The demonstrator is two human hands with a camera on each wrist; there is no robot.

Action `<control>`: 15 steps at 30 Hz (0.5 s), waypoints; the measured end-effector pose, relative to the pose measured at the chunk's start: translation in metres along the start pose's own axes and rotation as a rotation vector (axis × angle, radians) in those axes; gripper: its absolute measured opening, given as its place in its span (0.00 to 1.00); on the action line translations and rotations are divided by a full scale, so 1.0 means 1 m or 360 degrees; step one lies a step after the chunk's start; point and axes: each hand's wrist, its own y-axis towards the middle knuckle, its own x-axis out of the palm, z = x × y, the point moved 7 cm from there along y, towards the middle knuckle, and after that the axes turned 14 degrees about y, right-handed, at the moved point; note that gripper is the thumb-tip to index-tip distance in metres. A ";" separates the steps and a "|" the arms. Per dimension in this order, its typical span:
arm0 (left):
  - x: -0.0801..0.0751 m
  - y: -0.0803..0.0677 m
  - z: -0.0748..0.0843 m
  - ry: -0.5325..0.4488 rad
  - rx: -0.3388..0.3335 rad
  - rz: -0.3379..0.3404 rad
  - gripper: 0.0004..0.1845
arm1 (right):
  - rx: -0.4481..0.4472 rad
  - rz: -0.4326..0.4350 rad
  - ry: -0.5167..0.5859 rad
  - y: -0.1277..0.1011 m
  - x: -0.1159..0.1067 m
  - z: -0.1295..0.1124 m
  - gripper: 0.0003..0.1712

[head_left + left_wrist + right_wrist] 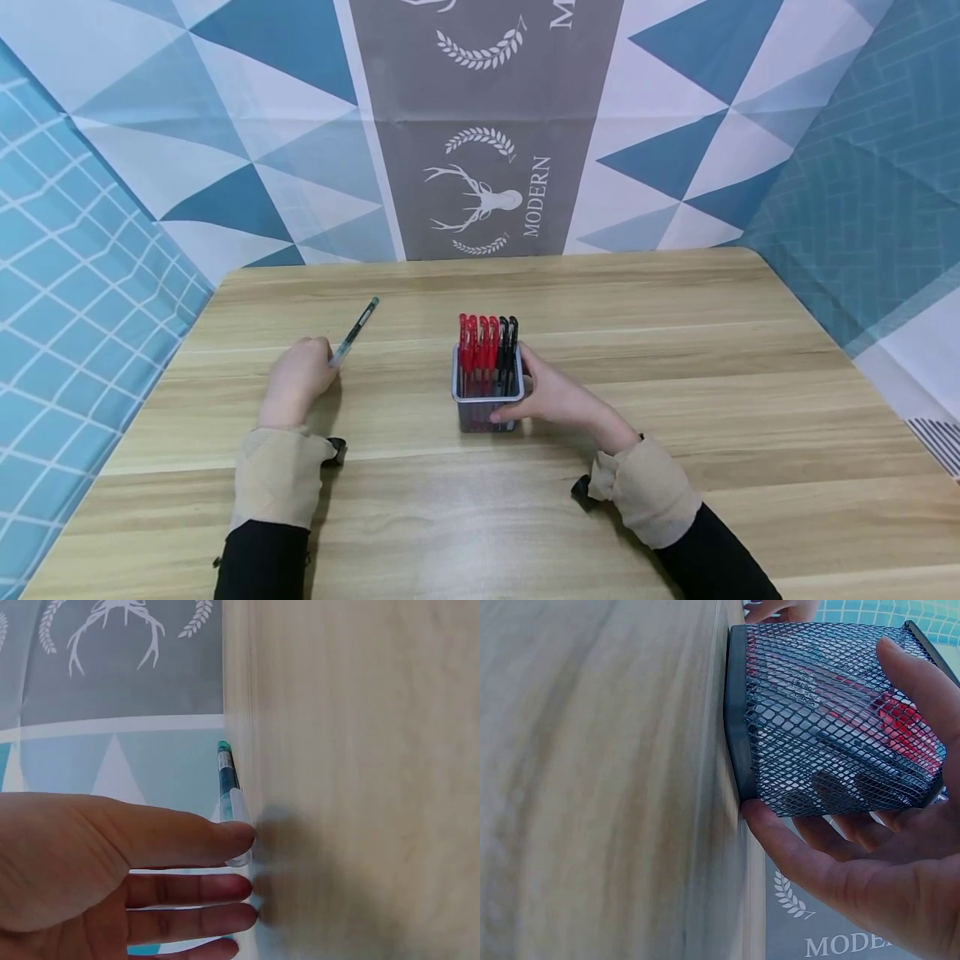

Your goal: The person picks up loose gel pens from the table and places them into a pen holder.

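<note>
My left hand is low over the left part of the table and pinches the near end of a slim pen with a green tip. In the left wrist view the thumb lies across the clear end of that pen; its far end points away from me. At the middle of the table stands a dark mesh pen holder, upright. Red pens fill its left side, black pens its right. My right hand grips the holder from the right, thumb at the near side, fingers behind.
The wooden table ends at a patterned cloth backdrop with a grey deer-print strip. Blue grid cloth hangs along the left edge. Each wrist wears a beige wrap with a small black piece on it.
</note>
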 end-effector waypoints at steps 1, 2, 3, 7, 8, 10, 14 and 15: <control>0.000 0.000 0.001 0.0001 -0.0001 -0.0007 0.09 | 0.0000 0.0000 0.0002 0.000 0.000 0.000 0.64; 0.000 0.000 0.002 0.0004 0.0000 -0.0013 0.09 | 0.0000 -0.0001 0.0006 0.000 0.000 0.000 0.64; 0.000 0.000 0.002 -0.0001 -0.0001 -0.0023 0.08 | -0.0001 -0.0001 0.0010 0.000 0.000 0.000 0.64; -0.001 0.001 0.003 -0.0019 -0.0008 -0.0035 0.11 | -0.0010 -0.0012 0.0027 -0.001 0.000 -0.001 0.64; -0.001 0.001 0.003 -0.0026 -0.0012 -0.0029 0.12 | -0.0011 -0.0014 0.0027 -0.001 0.000 -0.001 0.64; -0.004 0.000 0.002 -0.0067 -0.0030 -0.0013 0.14 | -0.0015 -0.0017 0.0029 -0.001 0.000 -0.001 0.64; -0.015 -0.003 0.001 -0.0193 -0.0110 0.0096 0.13 | -0.0013 -0.0011 0.0028 -0.001 0.000 -0.001 0.64; -0.019 -0.004 0.001 -0.0218 -0.0130 0.0144 0.13 | -0.0012 -0.0011 0.0031 -0.001 0.000 0.000 0.64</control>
